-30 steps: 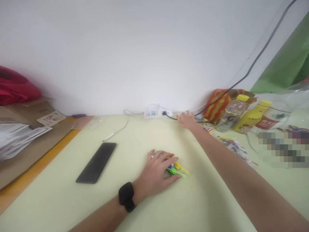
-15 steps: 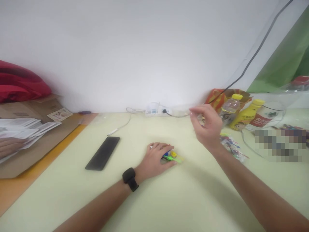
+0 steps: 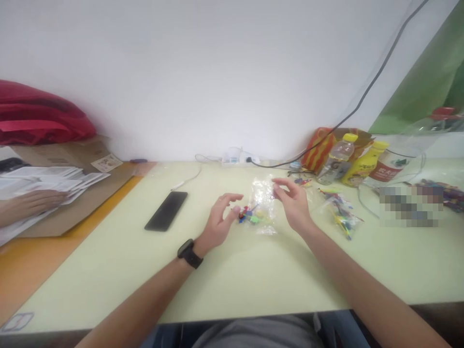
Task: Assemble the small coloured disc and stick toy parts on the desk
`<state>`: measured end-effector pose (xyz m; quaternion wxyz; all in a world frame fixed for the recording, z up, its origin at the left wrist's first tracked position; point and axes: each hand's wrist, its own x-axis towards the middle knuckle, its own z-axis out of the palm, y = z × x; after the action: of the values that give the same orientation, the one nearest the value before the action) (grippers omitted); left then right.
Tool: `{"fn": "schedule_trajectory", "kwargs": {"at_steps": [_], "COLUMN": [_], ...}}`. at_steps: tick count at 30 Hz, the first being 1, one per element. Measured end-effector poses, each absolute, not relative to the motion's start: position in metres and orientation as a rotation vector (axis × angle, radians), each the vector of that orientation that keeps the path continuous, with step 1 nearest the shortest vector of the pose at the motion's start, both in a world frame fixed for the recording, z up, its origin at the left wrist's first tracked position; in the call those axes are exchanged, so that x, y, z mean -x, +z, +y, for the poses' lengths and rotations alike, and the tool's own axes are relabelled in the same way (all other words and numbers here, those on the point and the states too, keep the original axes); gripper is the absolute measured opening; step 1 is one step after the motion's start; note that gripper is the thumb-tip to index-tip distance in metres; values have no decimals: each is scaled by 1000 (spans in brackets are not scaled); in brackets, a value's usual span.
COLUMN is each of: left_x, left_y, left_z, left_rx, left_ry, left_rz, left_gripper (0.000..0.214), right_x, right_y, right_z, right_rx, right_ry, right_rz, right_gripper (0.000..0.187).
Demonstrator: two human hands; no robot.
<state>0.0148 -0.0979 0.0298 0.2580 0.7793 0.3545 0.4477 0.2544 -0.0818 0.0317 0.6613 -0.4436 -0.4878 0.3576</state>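
Note:
My right hand (image 3: 295,205) pinches the edge of a clear plastic bag (image 3: 264,191) between thumb and fingertips. The bag is shiny and crinkled, over the middle of the table. Small coloured plastic pieces (image 3: 250,215) in red, blue and green lie at its lower left; I cannot tell whether they are inside the bag or behind its film. Just left of these pieces is my left hand (image 3: 219,220), thumb and fingers curved and apart, with the thumb tip close to them. A black watch (image 3: 189,253) is on my left wrist.
A black phone (image 3: 166,211) lies to the left. Filled clear packets (image 3: 342,217), a Gatorade bottle (image 3: 337,159) and a yellow bottle (image 3: 364,164) stand or lie at right. A power strip (image 3: 234,157) sits by the wall. Another person's hand (image 3: 32,205) rests on white packets at far left.
My right hand has come down and inward to the pieces, bringing the clear bag. My left hand has lifted off the pieces it covered and opened. The view has shifted, showing the table's front edge.

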Motion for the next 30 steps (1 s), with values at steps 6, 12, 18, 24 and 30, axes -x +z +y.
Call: {"fn": "schedule_trajectory", "kwargs": {"at_steps": [6, 12, 18, 24, 30], "left_x": [-17, -16, -10, -7, -5], "left_y": [28, 19, 30, 28, 27], "left_z": [-97, -94, -96, -92, -91], "left_rx": [-2063, -1965, -2215, -2411, -2479], "left_ry": [973, 979, 1038, 1210, 1333], "left_rz": [906, 922, 967, 1044, 1074], "left_gripper": [30, 33, 21, 15, 20], "right_x": [-244, -250, -248, -251, -249], "right_y": [22, 22, 25, 23, 30], "right_z": [-91, -98, -109, -111, -112], "right_rx": [993, 1060, 1063, 1137, 1049], "right_ry": [685, 215, -326, -411, -124], "right_rz": [-1160, -1380, -1682, -1681, -1669], "right_gripper": [26, 26, 34, 44, 23]}}
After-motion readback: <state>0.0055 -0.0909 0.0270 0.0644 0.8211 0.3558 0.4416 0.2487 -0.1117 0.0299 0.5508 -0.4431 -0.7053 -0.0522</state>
